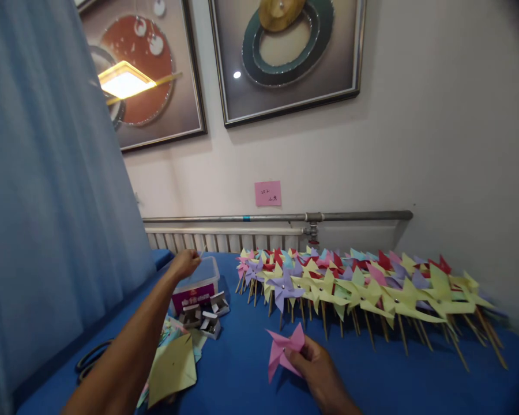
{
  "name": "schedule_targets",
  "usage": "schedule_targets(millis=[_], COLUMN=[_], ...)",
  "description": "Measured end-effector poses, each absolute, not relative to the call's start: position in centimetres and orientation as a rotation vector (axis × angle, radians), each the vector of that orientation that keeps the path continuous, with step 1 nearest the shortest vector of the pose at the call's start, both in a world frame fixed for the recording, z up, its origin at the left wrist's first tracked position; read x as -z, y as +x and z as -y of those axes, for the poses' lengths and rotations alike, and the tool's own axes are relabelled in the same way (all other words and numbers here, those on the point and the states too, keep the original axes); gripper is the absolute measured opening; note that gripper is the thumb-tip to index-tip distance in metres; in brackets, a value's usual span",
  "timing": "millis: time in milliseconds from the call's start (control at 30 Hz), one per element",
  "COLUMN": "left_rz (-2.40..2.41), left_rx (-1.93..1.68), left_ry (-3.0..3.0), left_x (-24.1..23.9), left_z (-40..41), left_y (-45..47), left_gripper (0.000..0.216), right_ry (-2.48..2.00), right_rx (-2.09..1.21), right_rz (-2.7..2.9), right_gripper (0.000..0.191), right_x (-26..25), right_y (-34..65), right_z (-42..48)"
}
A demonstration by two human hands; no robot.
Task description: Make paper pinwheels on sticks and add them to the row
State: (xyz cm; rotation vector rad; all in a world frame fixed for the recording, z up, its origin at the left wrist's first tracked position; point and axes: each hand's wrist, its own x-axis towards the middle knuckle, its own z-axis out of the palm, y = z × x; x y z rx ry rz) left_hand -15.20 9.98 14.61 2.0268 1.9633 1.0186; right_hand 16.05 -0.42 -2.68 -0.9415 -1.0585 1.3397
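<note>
My right hand (318,366) pinches a pink paper pinwheel (281,351) near its middle, where a small metal fastener shows. My left hand (188,263) is closed above a clear plastic tub (217,276) with a purple label. A thin pale stick (203,251) pokes out from its fingertips, slightly blurred. Small open boxes (211,325) stand in front of the tub, and small metal bits show in one. Below my left forearm lies a pile of coloured paper, topped by a pale yellow sheet (173,369).
Finished pinwheels (328,288) on wooden sticks fill the right and back of the blue table (237,369). Black-handled scissors (93,354) lie at the left, beside a blue curtain (56,173). A radiator (225,239) and pipe run along the wall behind.
</note>
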Motion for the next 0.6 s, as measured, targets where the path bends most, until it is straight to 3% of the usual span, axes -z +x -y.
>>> schedule_targets(millis=[100,267,400,600], left_rz=[-1.76,-1.11,-1.119,-1.022], left_rx=[-1.065,-1.256,-1.134,-0.918], left_ry=[1.971,1.508,1.41,1.455], left_x=[-13.0,-5.7,-1.8,-1.2], left_z=[-7.8,-3.1,-0.7,1.1], left_y=[-12.4,-6.3,-2.7,-0.5], left_gripper=[0.022,0.023,0.02,0.013], right_ry=[-0.994,-0.969,-0.908,-0.87], right_rx=[-1.31,-1.333,-1.384,-1.428], right_rz=[1.019,0.932,0.804,0.746], right_gripper=[0.028,0.029,0.03,0.031], right_x=[2.5,1.9,0.9,0.0], right_y=[16.2,16.2,16.2,16.6], right_z=[0.4,1.5,2.7,2.9])
